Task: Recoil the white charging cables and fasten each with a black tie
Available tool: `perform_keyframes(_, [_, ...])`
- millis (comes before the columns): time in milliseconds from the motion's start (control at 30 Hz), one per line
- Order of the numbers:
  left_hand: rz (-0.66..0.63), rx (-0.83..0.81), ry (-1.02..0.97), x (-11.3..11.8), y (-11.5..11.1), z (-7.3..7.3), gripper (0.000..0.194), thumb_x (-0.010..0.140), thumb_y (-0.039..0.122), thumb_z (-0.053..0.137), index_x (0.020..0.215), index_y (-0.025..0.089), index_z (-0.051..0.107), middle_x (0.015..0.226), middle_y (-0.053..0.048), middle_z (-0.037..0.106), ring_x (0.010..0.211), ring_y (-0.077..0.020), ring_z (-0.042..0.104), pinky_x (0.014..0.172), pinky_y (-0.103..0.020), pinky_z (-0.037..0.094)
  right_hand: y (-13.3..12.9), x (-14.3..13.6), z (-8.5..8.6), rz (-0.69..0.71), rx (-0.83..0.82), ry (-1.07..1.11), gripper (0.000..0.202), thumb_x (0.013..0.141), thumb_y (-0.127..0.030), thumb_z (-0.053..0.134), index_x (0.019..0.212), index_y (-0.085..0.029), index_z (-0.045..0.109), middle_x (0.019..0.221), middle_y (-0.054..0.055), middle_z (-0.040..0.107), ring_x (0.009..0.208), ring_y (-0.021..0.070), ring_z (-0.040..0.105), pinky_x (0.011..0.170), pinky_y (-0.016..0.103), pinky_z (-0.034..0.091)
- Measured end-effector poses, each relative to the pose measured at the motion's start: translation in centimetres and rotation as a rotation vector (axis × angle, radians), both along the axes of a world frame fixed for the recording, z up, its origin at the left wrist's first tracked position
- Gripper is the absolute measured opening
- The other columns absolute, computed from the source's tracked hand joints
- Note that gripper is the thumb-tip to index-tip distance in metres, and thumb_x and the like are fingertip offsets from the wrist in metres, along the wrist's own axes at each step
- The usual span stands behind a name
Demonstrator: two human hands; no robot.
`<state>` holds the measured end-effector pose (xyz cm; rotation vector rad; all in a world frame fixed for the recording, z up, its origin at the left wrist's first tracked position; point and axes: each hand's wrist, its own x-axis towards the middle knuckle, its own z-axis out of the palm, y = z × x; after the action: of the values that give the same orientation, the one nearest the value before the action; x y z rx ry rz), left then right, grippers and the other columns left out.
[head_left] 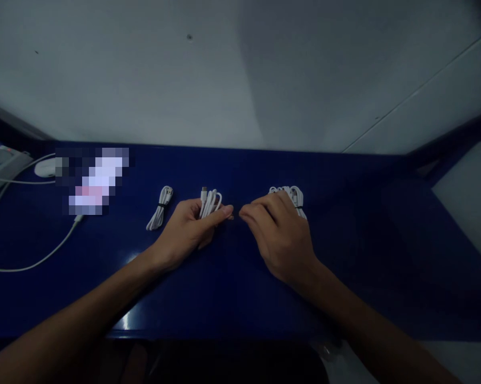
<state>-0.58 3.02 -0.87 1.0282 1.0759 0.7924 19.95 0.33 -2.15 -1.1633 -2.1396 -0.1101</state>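
Note:
A white charging cable [210, 204], coiled with its plug pointing up, is held in my left hand [188, 224] between thumb and fingers. To its right, my right hand [282, 234] is closed in a pinch, its fingertips a short gap from my left thumb. Whatever those fingertips may hold is too small or hidden to make out. Behind the right hand lie more coiled white cables [300, 202], partly covered by it; a dark tie shows around one. Left of my left hand, another bundled white cable [160, 208] with a black tie lies on the blue table [232, 288].
At the left is a phone-like lit screen [98, 178], blurred out, with a white cord [52, 256] plugged into its lower end and looping across the table. A white rounded object [45, 167] lies beside it. A pale wall [164, 80] rises behind the table's far edge.

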Motion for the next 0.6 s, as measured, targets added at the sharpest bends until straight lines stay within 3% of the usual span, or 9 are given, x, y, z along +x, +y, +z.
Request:
perform_keyframes(133, [0.02,0.011,0.013,0.19,-0.24,0.26,0.033,0.085,0.042,0.093,0.078,0.017,0.073,0.051,0.007,0.043,0.041,-0.007,0.036,0.039,-0.022,0.023,-0.17,-0.14,-0.11,-0.003,-0.054,0.049,0.022,0.111,-0.006,0.054,0.104,-0.017,0.072,0.096,0.009,0.07,0.088,0.0218,0.06,0.068,0.035,0.052])
perform_keyframes(300, [0.063,0.104,0.04,0.04,-0.37,0.33,0.035,0.088,0.042,0.091,0.074,0.019,0.068,0.052,0.007,0.044,0.043,-0.0077,0.036,0.04,-0.023,0.023,-0.18,-0.06,0.44,0.042,-0.199,0.188,0.017,0.114,-0.013,0.055,0.108,-0.019,0.07,0.098,0.007,0.07,0.09,0.0212,0.063,0.079,0.038,0.055])
perform_keyframes(500, [0.119,0.19,0.142,-0.25,-0.42,0.46,0.031,0.091,0.044,0.089,0.078,0.018,0.079,0.05,0.006,0.045,0.044,-0.0091,0.038,0.043,-0.025,0.028,0.09,0.53,0.85,-0.024,-0.277,0.299,0.013,0.11,-0.012,0.064,0.109,-0.024,0.069,0.099,0.004,0.07,0.087,0.0202,0.065,0.075,0.036,0.053])
perform_keyframes(600, [0.069,0.211,0.198,-0.36,-0.44,0.31,0.031,0.089,0.045,0.089,0.075,0.018,0.082,0.049,0.005,0.048,0.045,-0.01,0.039,0.047,-0.026,0.034,0.26,0.74,0.8,-0.034,-0.276,0.271,0.014,0.11,-0.011,0.062,0.108,-0.022,0.069,0.101,0.005,0.069,0.09,0.0206,0.064,0.076,0.036,0.053])
